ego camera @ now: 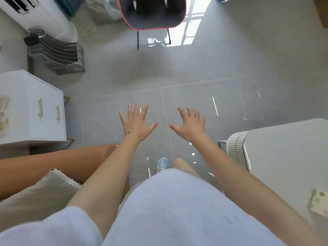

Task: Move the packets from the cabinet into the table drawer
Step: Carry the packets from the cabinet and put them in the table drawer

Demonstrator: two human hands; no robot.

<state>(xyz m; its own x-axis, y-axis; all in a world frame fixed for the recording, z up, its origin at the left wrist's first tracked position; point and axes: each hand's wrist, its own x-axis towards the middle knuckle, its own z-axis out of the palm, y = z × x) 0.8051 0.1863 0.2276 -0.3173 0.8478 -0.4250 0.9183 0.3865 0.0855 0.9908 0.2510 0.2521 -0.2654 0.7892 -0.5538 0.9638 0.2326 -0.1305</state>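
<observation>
cabinet (32,107) standing at my far left, packets (4,116) lying blurred on its top by the left edge | my left hand (135,124) spreading wide, gripping nothing | my right hand (190,126) splaying flat, likewise bare | table (284,148) sitting at right, one packet (319,203) lying near its right edge

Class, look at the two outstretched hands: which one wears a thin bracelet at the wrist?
The left hand: a fine gold chain crosses its wrist, while the right hand has a bare wrist. Both are spread open and empty.
</observation>
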